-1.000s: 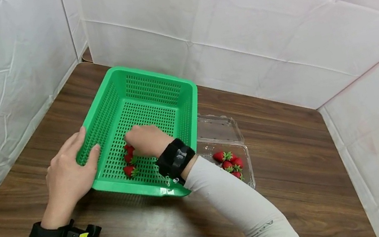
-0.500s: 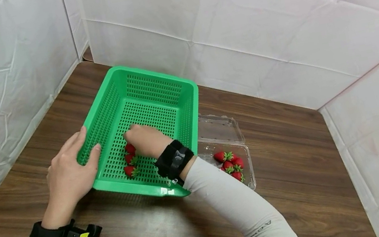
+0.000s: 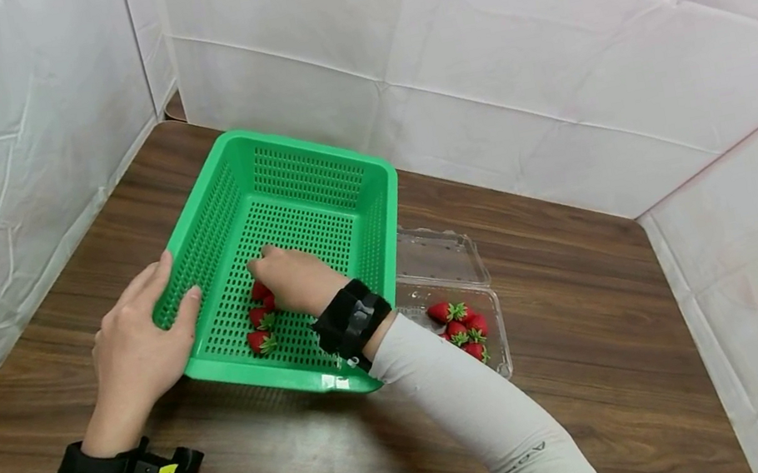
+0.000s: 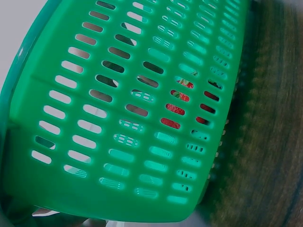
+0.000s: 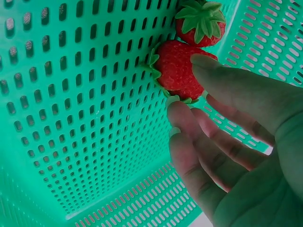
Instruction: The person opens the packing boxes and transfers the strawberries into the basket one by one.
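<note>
My left hand (image 3: 140,346) grips the left wall of a green plastic basket (image 3: 313,379), thumb inside the rim and fingers outside. Inside the basket, my right hand (image 3: 299,280) reaches down to the slotted floor. Up close in the right wrist view, its thumb and index finger pinch a red strawberry (image 5: 177,66) with green leaves. Another strawberry (image 5: 201,21) lies right beside that one. In the head view a short row of strawberries (image 3: 261,342) runs along the basket floor, partly hidden by the right hand. Through the wall slots the left wrist view catches strawberry red (image 4: 175,109).
To the right of the basket lies a clear plastic clamshell box, its lid (image 3: 436,256) folded back. Several strawberries (image 3: 456,330) sit in it, some covered by the right sleeve (image 3: 483,396). Pale sheeting (image 3: 489,82) walls the back and sides of the wooden table (image 3: 591,317).
The right hand has shifted very slightly at the strawberry row, and the upper strawberries show a little differently beside it. The left hand and the basket stay practically in place.
</note>
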`<state>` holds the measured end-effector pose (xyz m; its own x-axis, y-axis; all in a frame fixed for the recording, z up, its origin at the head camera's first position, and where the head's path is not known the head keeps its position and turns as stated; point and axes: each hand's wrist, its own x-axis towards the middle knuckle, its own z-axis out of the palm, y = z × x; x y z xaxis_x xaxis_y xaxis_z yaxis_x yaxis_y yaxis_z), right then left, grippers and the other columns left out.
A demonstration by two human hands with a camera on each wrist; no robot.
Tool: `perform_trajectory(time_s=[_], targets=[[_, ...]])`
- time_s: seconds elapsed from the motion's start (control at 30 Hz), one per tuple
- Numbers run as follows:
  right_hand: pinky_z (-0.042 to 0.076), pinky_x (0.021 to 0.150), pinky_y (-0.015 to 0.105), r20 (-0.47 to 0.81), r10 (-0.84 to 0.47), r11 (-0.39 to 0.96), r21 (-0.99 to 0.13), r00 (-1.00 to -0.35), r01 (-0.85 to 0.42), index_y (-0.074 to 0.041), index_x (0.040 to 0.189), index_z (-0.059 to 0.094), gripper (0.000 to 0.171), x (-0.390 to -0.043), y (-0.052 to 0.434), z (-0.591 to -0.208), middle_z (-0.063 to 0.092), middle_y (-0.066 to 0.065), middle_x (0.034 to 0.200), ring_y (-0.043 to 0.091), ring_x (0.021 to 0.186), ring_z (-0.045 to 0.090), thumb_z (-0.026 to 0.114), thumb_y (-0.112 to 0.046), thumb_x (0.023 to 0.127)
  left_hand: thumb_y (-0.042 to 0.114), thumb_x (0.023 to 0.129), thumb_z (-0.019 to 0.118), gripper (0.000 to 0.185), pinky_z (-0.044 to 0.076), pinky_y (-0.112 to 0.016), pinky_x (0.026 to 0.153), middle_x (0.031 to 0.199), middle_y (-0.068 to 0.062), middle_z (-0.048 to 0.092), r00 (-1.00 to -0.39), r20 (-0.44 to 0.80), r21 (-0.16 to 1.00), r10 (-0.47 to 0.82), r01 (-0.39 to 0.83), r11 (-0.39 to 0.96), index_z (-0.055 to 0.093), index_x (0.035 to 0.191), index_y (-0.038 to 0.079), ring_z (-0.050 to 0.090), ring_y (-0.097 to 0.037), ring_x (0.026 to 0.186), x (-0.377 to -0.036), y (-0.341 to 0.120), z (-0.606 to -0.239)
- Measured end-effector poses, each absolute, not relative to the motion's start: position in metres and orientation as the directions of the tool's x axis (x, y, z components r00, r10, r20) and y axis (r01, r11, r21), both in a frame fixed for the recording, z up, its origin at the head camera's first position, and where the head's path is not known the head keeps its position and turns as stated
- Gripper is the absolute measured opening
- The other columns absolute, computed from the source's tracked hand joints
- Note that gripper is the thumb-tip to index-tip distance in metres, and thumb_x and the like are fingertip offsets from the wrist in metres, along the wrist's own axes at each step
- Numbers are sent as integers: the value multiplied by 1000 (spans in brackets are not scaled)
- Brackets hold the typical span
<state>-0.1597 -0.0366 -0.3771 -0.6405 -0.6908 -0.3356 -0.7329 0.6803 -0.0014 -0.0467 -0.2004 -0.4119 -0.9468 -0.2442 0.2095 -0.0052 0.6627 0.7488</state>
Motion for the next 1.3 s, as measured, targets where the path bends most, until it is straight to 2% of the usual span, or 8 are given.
perform_trajectory(time_s=[0.47,0.6,0.87,1.13,1.3], targets=[[49,66,21,-316,-703,671,1,-637,-742,-12,118,62,31,-158,-30,-364,60,3,106,13,85,60,70,-9,89,37,100,49,56,37,-69,86,149,-21,42,-948,208,746,-239,-4,666,35,151,18,46,-55,121,-45,-200,-411],[48,64,21,-309,-707,666,11,-636,-746,-12,116,62,28,-158,-29,-360,60,3,105,13,80,59,68,-8,90,37,100,49,56,36,-70,87,149,-21,42,-948,208,745,-241,-6,667,35,151,18,46,-55,122,-45,-200,-410],[48,62,22,-267,-720,665,-2,-641,-747,-13,120,63,29,-153,-21,-350,62,1,104,11,81,58,65,-7,92,37,100,50,56,37,-69,87,149,-21,42,-947,212,741,-242,-6,671,35,151,19,46,-55,122,-46,-199,-412],[51,67,24,-239,-729,652,42,-641,-757,-15,122,63,29,-146,-8,-344,63,2,110,14,87,62,65,-14,93,37,100,50,56,42,-62,75,148,-21,43,-944,222,732,-243,-3,681,35,151,18,48,-54,119,-46,-198,-412],[54,71,25,-208,-736,650,47,-644,-758,-16,119,64,31,-143,-1,-341,65,1,109,13,91,64,71,-20,90,37,100,49,56,41,-65,79,149,-21,42,-947,212,732,-242,-10,681,34,152,19,46,-55,120,-45,-198,-411]])
